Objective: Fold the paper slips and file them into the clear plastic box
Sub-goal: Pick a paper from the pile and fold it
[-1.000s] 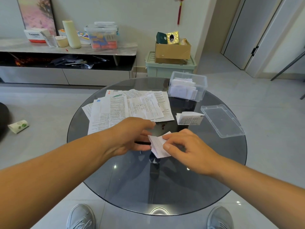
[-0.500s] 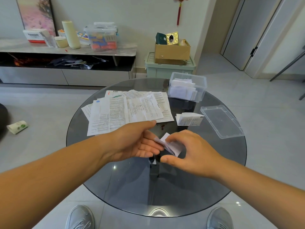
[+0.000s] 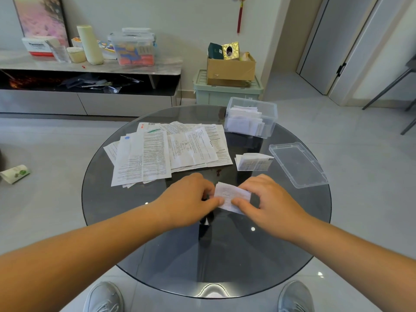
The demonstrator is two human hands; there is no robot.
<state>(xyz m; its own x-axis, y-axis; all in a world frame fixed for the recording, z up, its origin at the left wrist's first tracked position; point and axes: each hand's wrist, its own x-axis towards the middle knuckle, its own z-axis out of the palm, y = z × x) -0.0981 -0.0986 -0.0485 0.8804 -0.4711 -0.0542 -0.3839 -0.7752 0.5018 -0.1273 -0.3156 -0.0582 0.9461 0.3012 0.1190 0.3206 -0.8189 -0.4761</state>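
A small folded white paper slip (image 3: pixel 229 194) lies on the round dark glass table (image 3: pixel 157 255) in front of me. My left hand (image 3: pixel 191 199) pinches its left edge and my right hand (image 3: pixel 267 199) pinches its right edge, thumbs on top of the paper. A spread of unfolded printed slips (image 3: pixel 166 152) covers the table's left middle. One folded slip (image 3: pixel 253 162) sits apart at the right. The clear plastic box (image 3: pixel 271 118) stands at the far right with several folded slips inside.
The box's clear lid (image 3: pixel 297 164) lies flat near the table's right edge. Behind the table stand a green crate with a cardboard box (image 3: pixel 229 68) and a low sideboard (image 3: pixel 90 66). My shoes show below the near rim.
The slip was held up and bent between both hands; now it lies flatter on the glass, with each hand at one of its ends.
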